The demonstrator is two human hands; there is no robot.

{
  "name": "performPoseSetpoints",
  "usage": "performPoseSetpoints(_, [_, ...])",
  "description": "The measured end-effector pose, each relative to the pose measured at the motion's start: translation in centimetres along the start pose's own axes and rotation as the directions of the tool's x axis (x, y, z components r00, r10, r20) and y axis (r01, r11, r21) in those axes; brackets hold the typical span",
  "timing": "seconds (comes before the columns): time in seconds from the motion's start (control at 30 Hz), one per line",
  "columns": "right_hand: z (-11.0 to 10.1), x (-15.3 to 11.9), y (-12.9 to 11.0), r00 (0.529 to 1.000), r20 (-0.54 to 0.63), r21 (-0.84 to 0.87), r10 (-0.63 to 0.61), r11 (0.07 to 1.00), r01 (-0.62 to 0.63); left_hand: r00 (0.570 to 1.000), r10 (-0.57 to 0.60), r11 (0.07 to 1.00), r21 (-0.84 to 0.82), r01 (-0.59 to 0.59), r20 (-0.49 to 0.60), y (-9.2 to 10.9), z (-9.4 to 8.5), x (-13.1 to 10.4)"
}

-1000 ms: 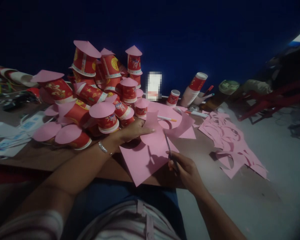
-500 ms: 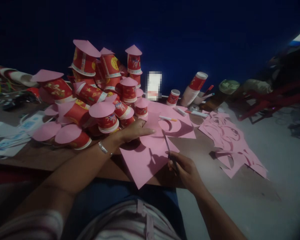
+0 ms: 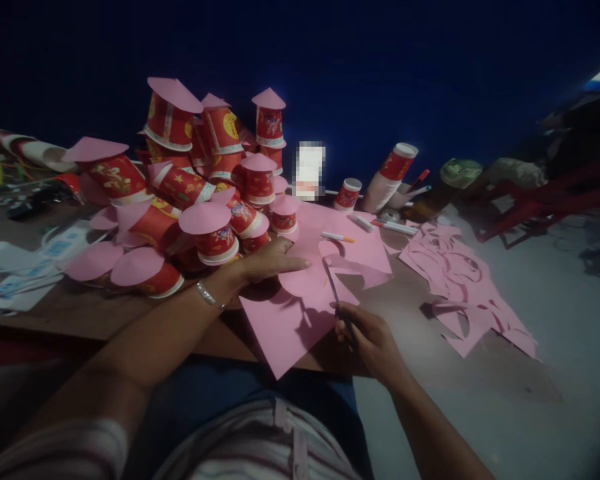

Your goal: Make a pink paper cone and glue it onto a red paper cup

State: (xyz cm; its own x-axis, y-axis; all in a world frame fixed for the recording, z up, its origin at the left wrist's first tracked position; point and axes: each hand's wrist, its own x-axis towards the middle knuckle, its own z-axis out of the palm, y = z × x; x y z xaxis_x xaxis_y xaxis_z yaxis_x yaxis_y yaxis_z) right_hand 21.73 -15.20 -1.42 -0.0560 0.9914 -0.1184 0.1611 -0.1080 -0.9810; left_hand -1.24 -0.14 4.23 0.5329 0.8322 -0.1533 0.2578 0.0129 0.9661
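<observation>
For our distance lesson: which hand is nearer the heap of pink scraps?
Right. The right hand is left of the pink scraps; the left hand farther left, beside the red cups.

Cone-topped cups [image 3: 210,240] crowded the left of a table [image 3: 400,287], some stacked atop others. To their right, a paper piece [image 3: 300,283] sat between the left hand [image 3: 273,262] and scissors [image 3: 332,279] in the right hand [image 3: 373,333], above a paper sheet [image 3: 280,330] nearest the person. A marker [image 3: 337,237] lay on more paper [image 3: 373,257] behind the hands; farther back stood a lone cup [image 3: 347,195], left of a cup stack [image 3: 384,190]. Paper scraps [image 3: 473,283] lay along the table's right side.
</observation>
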Motion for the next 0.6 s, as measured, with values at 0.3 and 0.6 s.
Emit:
performPoseSetpoints(0.3, [0.35, 0.06, -0.41, 0.999, -0.003, 0.031, 0.053, 0.998, -0.053, 0.999, -0.024, 1.0, 0.018, 0.024, 0.03, 0.53, -0.18, -0.27])
performPoseSetpoints(0.6, [0.1, 0.2, -0.46, 0.997, 0.0, -0.041, 0.081, 0.996, -0.08, 0.999, -0.046, 0.998, 0.053, 0.044, 0.022, 0.69, -0.28, -0.34])
